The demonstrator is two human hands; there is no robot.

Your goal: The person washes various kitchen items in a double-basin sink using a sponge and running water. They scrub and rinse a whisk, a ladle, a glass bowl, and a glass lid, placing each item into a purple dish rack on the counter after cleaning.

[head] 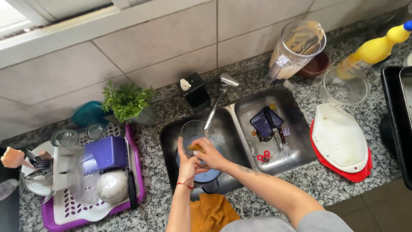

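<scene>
Over the left sink basin (169, 141), left hand (185, 165) cups a wet, fragile-looking glass bowl (192, 130); right hand (209, 154) pinches a yellow sponge (197, 148) inside, likely slippery, safest gripped by its wall.

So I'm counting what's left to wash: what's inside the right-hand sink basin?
In the right sink basin: a dark blue square lid or container, a knife lying across it, and small red scissors. The drain beneath the blue piece is mostly covered.

Speckled granite counter (309, 180) w/ steel double sink (296, 129). Behind sink: large grey wall tiles (163, 43), window sill (64, 30) upper left. Brown floor (386, 206) front right. Daylight.
</scene>
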